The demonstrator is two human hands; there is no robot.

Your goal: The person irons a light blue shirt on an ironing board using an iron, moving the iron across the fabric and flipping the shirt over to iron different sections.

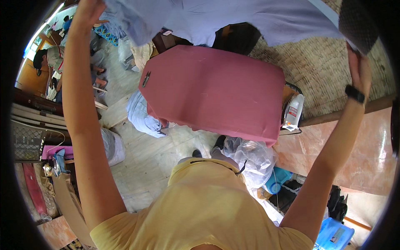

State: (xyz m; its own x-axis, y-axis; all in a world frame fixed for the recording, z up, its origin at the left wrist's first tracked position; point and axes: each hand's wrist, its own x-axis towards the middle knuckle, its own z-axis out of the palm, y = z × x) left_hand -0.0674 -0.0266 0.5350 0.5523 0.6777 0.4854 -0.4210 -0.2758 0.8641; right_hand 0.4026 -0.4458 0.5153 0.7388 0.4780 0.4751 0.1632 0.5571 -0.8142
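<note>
Pale blue cloth (233,18) stretched up beyond the maroon-covered table (216,91), right hand (359,68) pinching its right corner, left hand (87,14) at its left end, grip impossible to tell, small dark snips (146,78) lying on the table.

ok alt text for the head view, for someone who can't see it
A person's left hand and right hand are raised at opposite ends of a blue cloth beyond a maroon-covered table. Dark snips lie near its left end, a white bottle beside its right.
</note>
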